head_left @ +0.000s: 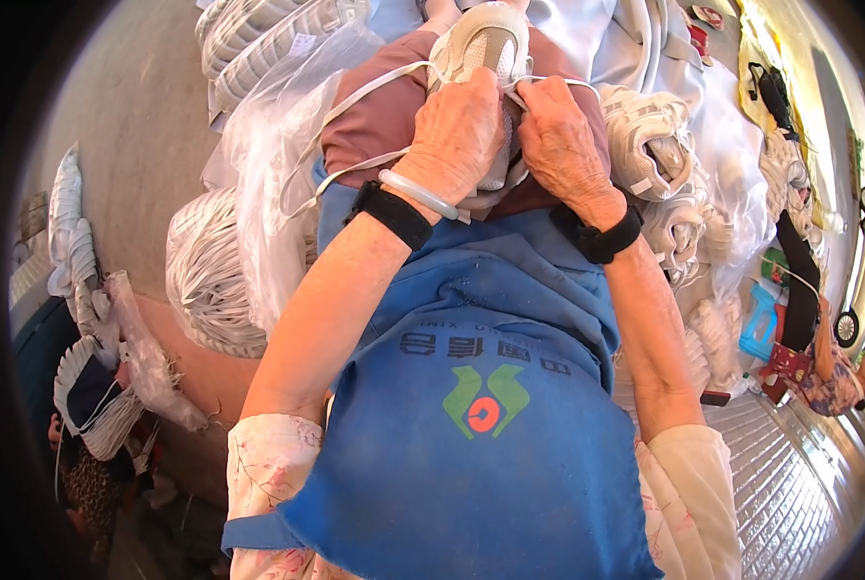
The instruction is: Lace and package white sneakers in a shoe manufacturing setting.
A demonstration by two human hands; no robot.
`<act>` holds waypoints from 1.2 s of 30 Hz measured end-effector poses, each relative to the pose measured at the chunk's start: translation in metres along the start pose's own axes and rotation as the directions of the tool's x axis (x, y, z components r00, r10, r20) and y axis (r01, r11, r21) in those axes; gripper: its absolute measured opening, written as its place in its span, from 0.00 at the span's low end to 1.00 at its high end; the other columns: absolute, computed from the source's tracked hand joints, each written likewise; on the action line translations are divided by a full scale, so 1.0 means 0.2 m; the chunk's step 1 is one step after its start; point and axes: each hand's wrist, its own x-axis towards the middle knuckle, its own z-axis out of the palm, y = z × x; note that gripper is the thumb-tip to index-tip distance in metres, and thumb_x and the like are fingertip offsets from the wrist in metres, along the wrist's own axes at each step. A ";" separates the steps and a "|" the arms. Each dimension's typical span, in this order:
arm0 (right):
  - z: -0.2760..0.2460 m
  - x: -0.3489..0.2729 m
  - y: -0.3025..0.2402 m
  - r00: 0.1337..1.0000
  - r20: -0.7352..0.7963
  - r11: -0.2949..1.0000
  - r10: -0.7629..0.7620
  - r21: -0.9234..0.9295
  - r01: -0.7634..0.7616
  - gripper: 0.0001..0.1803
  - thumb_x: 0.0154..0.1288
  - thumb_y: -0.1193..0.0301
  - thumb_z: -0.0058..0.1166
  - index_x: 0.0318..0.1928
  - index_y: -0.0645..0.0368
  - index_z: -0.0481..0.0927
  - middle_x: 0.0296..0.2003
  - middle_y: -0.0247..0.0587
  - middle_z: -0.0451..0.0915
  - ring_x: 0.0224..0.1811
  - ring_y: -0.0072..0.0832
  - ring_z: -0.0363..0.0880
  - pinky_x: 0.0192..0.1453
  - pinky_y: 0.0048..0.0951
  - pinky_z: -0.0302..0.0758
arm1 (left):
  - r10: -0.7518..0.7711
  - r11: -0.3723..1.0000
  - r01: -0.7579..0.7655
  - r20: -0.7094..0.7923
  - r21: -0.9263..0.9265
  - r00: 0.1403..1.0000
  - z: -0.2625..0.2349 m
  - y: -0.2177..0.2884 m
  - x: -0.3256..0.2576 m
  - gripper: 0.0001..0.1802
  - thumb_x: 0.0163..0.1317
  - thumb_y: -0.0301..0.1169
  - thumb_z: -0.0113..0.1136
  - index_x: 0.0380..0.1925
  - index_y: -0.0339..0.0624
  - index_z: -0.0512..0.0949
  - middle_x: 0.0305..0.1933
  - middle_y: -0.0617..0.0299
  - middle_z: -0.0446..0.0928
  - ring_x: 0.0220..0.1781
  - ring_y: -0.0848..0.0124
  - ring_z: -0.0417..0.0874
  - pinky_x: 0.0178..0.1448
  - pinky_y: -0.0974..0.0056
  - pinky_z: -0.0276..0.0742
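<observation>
A white and beige sneaker [491,27] rests on my lap with its toe pointing away from me. My left hand [456,133] is closed over the sneaker's lacing area, fingertips pinching the shoelace. My right hand [561,140] pinches the lace at the other side, with the thumb and forefinger pressed together. A long loose end of the white shoelace [372,89] loops out to the left over my thigh. My hands cover most of the tongue and eyelets. Both wrists carry black bands, and the left also has a pale bangle [419,193].
Several similar sneakers [648,145] lie to my right, near clear plastic bags [737,193]. On the left are bundles of white laces [215,266] and more plastic wrap [282,174]. A blue apron [471,464] covers my front. Another person [829,372] sits at far right near a blue plastic stool [759,322].
</observation>
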 end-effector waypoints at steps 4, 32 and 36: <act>-0.02 -0.01 -0.01 0.999 -0.010 0.998 -0.053 0.020 0.053 0.10 0.56 0.81 0.49 0.41 0.66 0.73 0.38 0.52 0.70 0.42 0.51 0.73 0.43 0.43 0.74 | 0.079 0.996 -0.081 -0.034 -0.042 0.996 -0.01 -0.01 -0.03 0.08 0.58 0.30 0.59 0.32 0.39 0.72 0.25 0.46 0.78 0.31 0.46 0.80 0.33 0.47 0.74; -0.07 -0.08 -0.14 0.978 -0.194 0.995 -0.080 -0.069 0.067 0.17 0.56 0.75 0.56 0.48 0.60 0.76 0.42 0.42 0.74 0.46 0.40 0.73 0.51 0.38 0.70 | 0.086 0.977 -0.021 0.304 -0.211 0.949 -0.39 -0.03 -0.07 0.13 0.66 0.36 0.54 0.26 0.40 0.74 0.19 0.59 0.72 0.18 0.65 0.71 0.26 0.59 0.69; 0.01 -0.01 -0.20 0.948 -0.116 0.949 -0.297 -0.144 0.280 0.15 0.55 0.75 0.54 0.46 0.57 0.77 0.43 0.37 0.76 0.47 0.36 0.74 0.50 0.36 0.70 | -0.055 0.887 0.227 0.397 -0.402 0.916 -0.44 0.02 -0.12 0.13 0.68 0.35 0.53 0.30 0.36 0.74 0.21 0.59 0.74 0.19 0.70 0.76 0.23 0.65 0.73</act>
